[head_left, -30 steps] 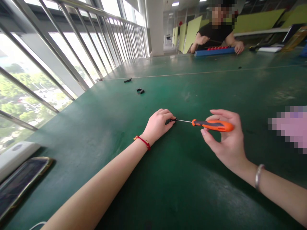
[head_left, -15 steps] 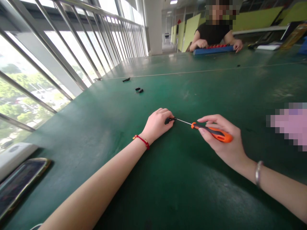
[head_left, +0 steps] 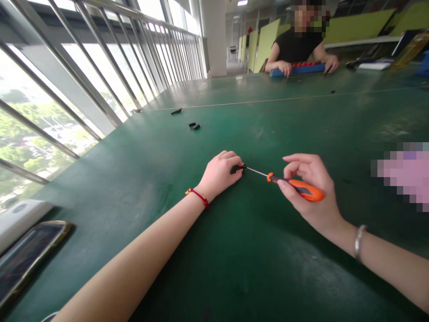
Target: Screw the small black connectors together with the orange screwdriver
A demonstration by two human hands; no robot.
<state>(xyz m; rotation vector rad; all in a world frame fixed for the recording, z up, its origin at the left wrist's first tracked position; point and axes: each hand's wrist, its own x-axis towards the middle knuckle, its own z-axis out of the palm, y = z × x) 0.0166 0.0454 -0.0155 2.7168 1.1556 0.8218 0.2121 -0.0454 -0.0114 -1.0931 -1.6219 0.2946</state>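
My left hand (head_left: 221,172) rests on the green table with its fingers closed around a small black part (head_left: 237,168), whose exact kind I cannot make out. The fingers cover much of that part. From the right, the thin shaft of an orange and dark grey screwdriver (head_left: 310,191) reaches its end, the tip by my left fingertips. My right hand (head_left: 320,212) has the screwdriver's handle between thumb and palm. Its index finger is raised off the handle, with the other fingers loosely curled.
Small black pieces (head_left: 194,126) lie farther up the table (head_left: 234,250), another black piece (head_left: 176,111) beyond them. A phone (head_left: 30,255) and a white object (head_left: 25,217) are at left. Metal railing (head_left: 134,58) lines that side. A person sits opposite with a blue tray (head_left: 310,68).
My right index finger has lifted away from the screwdriver, and the handle has rolled a little. My left hand stays put. The person opposite has moved one hand onto the blue tray's front.
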